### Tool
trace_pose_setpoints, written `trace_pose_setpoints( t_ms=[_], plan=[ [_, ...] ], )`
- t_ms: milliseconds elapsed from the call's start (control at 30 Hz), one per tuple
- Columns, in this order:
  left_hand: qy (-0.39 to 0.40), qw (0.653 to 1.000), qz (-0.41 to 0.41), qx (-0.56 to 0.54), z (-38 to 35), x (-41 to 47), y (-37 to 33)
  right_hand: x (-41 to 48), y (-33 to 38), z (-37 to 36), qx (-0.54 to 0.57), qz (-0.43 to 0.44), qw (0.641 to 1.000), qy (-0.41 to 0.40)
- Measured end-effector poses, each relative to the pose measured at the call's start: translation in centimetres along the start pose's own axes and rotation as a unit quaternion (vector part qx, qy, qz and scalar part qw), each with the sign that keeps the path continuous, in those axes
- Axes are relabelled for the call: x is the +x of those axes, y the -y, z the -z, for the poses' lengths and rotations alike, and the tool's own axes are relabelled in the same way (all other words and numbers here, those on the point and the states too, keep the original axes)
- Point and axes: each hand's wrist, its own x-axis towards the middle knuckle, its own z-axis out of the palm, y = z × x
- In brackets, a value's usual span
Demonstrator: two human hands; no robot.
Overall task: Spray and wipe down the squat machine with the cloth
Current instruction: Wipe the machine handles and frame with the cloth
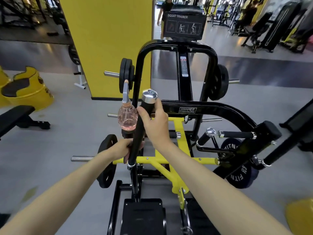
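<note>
The black and yellow squat machine fills the middle of the view. One of its long black handles, capped in chrome, slants up in front of me. My right hand grips this handle just under the cap. Lower down, my left hand curls round the same handle and holds a dark reddish cloth against it. A clear round spray bottle with pink liquid and a silver spray head stands upright just above my left hand, behind the handle. What supports it is hidden.
Black weight plates hang on the machine's pegs on both sides. A black bench and yellow barrels are on the left. A yellow pillar rises behind. A person stands beyond the machine's sign.
</note>
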Motion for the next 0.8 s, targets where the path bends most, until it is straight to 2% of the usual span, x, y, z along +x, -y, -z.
trace_pose_setpoints(
  t_ms=[67,167,300,433,567,800],
  plan=[
    [0.035,0.999,0.026,0.025,-0.7,0.6,2.8,0.1,0.0,0.0,-0.004,0.005,1.000,-0.001],
    [0.039,0.996,0.063,0.046,-1.2,1.4,4.3,0.1,0.1,0.0,-0.010,0.003,1.000,0.000],
    [0.058,0.991,0.112,0.034,-1.4,1.7,2.4,0.1,0.3,0.1,-0.008,-0.008,1.000,0.005],
    [0.097,0.983,0.152,-0.024,-1.0,1.9,4.1,0.0,0.4,0.1,-0.002,-0.016,1.000,0.007],
    [0.139,0.980,0.127,-0.060,0.1,1.2,2.9,0.1,0.2,0.1,-0.006,-0.022,1.000,0.011],
    [0.107,0.988,0.087,-0.075,2.5,-0.1,-1.0,0.1,0.2,0.1,-0.010,-0.034,0.999,0.011]
  ],
)
